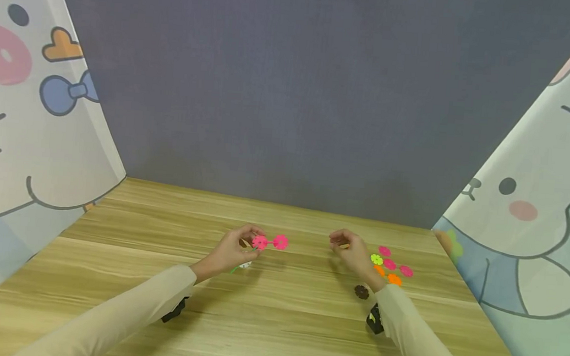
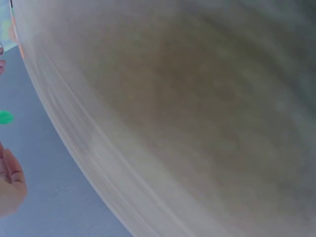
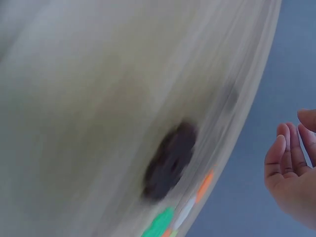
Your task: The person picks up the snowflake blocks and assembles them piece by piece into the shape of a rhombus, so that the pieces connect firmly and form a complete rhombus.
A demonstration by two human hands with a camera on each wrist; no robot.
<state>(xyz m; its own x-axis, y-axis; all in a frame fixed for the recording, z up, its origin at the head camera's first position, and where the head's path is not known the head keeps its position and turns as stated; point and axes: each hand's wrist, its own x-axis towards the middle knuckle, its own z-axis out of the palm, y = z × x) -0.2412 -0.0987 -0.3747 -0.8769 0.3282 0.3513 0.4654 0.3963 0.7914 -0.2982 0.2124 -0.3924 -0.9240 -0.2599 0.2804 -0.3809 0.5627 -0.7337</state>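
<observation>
In the head view my left hand [image 1: 235, 246] pinches a pink flower-shaped plastic disc [image 1: 259, 242] above the table. A second pink disc [image 1: 281, 242] is joined to its right side. A green piece and a white disc [image 1: 245, 264] show just below these fingers; whether they are joined to the pink ones I cannot tell. My right hand [image 1: 354, 252] hovers to the right, fingers loosely bent, and the right wrist view shows nothing in it. Near its wrist lies a dark brown disc [image 3: 171, 162]. The left wrist view catches only part of the left hand [image 2: 10, 182] and a green tip [image 2: 5, 117].
On the wooden table [image 1: 275, 321], right of the right hand, lie several loose discs: pink [image 1: 406, 271], yellow-green [image 1: 376, 259] and orange [image 1: 395, 280]. A grey panel [image 1: 291, 90] stands behind, with cartoon-printed panels on both sides.
</observation>
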